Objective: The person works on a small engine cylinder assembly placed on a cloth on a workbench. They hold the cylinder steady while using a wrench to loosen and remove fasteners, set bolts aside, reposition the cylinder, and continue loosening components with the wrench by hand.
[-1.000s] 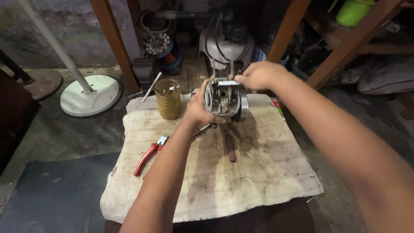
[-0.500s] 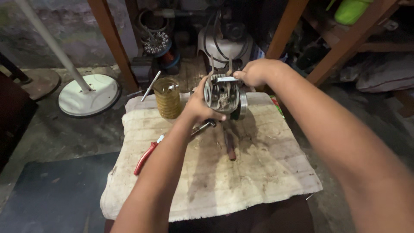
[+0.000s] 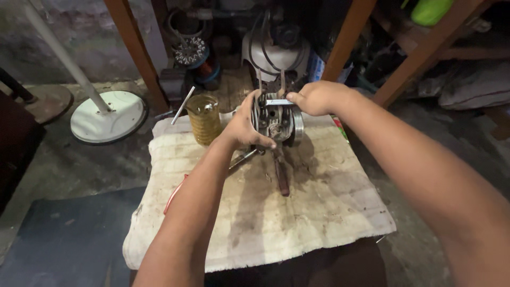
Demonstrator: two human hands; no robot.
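A round metal motor housing (image 3: 281, 126) stands on edge at the far side of a stained cloth (image 3: 297, 212). My left hand (image 3: 245, 127) grips its left rim. My right hand (image 3: 314, 97) is closed over its top right, fingers pinched on a small shiny metal part (image 3: 277, 101) at the top of the housing. A dark-handled tool (image 3: 281, 175) lies on the cloth just below the housing. Red-handled pliers (image 3: 174, 194) lie further left, mostly hidden behind my left forearm.
A glass jar of yellowish liquid (image 3: 203, 119) with a metal rod in it stands left of the housing. A white fan base with pole (image 3: 109, 116) sits on the floor at left. Wooden posts (image 3: 135, 50) and motor parts (image 3: 276, 45) stand behind.
Both hands stay on the housing. The housing has turned slightly, and my left forearm now covers more of the red pliers.
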